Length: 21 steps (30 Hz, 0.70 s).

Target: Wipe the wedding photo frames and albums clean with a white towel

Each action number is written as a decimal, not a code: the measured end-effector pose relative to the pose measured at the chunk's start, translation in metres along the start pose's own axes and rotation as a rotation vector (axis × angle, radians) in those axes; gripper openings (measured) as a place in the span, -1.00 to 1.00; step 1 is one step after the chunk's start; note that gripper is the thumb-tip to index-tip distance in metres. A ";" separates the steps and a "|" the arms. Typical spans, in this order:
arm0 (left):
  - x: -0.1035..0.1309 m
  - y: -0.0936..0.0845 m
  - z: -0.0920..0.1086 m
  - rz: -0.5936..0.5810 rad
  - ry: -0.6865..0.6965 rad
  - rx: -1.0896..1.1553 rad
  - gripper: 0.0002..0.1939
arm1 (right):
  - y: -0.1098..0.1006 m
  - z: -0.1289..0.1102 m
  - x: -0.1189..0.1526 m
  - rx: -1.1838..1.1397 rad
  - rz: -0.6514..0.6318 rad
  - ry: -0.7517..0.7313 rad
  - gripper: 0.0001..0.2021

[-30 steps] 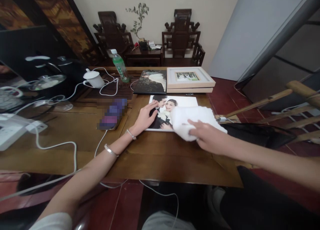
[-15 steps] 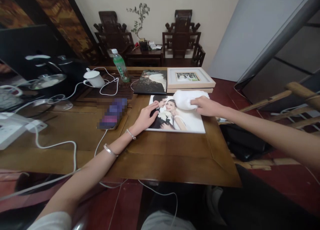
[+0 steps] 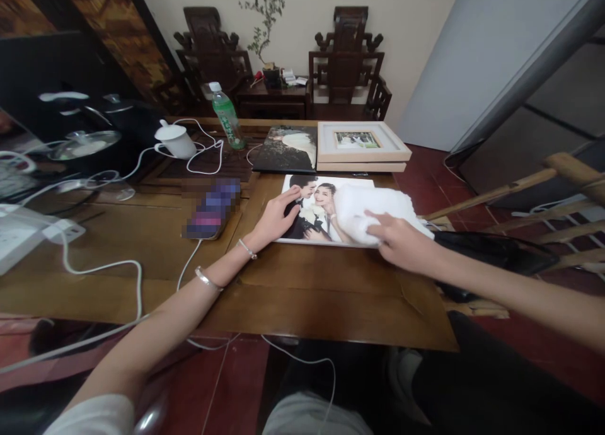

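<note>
A photo panel (image 3: 314,217) with a picture of a couple lies flat on the wooden table (image 3: 302,290). My left hand (image 3: 278,217) rests on its left edge, fingers stretched out and flat. In my right hand (image 3: 401,239) is a white cloth (image 3: 363,208), pressed onto the panel's right part and hanging past its right edge. The cloth hides that side of the picture. Just behind the panel lie a dark photo panel (image 3: 286,150) and, to its right, a stack of light wooden picture frames (image 3: 363,139).
Left of the panel lies a phone (image 3: 212,211) on a charging cable. Farther back stand a green-labelled bottle (image 3: 227,116) and a white lidded cup (image 3: 174,139). White cables and a power strip (image 3: 33,233) spread over the left side. A wooden chair (image 3: 515,189) stands at the right.
My right hand has drawn the cloth toward me and to the right, from the panel's upper part to its lower right. The cloth is more spread out. My left hand stays in place.
</note>
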State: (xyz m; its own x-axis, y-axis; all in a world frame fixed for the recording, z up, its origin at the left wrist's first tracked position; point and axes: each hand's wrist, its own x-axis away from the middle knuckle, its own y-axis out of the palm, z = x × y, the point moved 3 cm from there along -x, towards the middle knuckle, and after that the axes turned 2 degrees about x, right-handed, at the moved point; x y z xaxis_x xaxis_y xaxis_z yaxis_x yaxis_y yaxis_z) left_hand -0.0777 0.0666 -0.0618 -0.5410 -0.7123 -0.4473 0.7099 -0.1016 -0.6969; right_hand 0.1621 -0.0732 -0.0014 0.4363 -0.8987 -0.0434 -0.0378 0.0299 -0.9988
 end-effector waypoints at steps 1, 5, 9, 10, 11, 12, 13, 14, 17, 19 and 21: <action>0.000 0.000 0.000 -0.001 -0.004 -0.002 -0.61 | 0.000 -0.012 0.011 -0.019 -0.008 -0.020 -0.68; 0.000 -0.001 0.002 -0.007 -0.005 -0.005 -0.60 | 0.003 -0.044 0.040 -0.088 -0.032 -0.100 -0.63; 0.000 -0.002 0.003 -0.008 0.001 -0.001 -0.61 | 0.004 -0.043 0.040 -0.083 -0.024 -0.103 -0.64; 0.000 -0.002 0.004 -0.008 0.002 0.000 -0.61 | 0.003 -0.037 0.036 -0.068 -0.017 -0.086 -0.65; 0.000 -0.002 0.004 -0.008 0.002 0.001 -0.61 | 0.003 -0.029 0.030 -0.047 -0.011 -0.062 -0.67; 0.000 -0.002 0.003 -0.008 0.001 0.002 -0.61 | 0.003 -0.020 0.024 -0.022 -0.005 -0.035 -0.67; 0.000 -0.002 0.003 -0.008 0.000 0.005 -0.61 | 0.002 -0.010 0.016 0.003 -0.003 -0.008 -0.69; 0.000 -0.002 0.003 -0.008 -0.001 0.008 -0.61 | 0.002 0.001 0.009 0.027 -0.006 0.015 -0.70; 0.000 -0.002 0.002 -0.014 -0.003 0.014 -0.61 | 0.002 0.034 -0.017 0.068 -0.029 0.040 -0.74; 0.000 -0.002 0.002 -0.019 -0.003 0.017 -0.61 | 0.002 0.053 -0.033 0.078 -0.031 0.034 -0.74; 0.000 -0.003 0.003 -0.019 -0.003 0.018 -0.61 | 0.001 0.067 -0.048 0.079 -0.017 0.025 -0.73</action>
State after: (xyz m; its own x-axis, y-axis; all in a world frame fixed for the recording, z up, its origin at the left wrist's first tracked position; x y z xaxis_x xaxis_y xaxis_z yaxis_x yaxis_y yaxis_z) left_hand -0.0785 0.0646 -0.0584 -0.5534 -0.7120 -0.4322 0.7075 -0.1280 -0.6950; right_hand 0.2019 -0.0008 -0.0017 0.4134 -0.9102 -0.0265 0.0409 0.0477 -0.9980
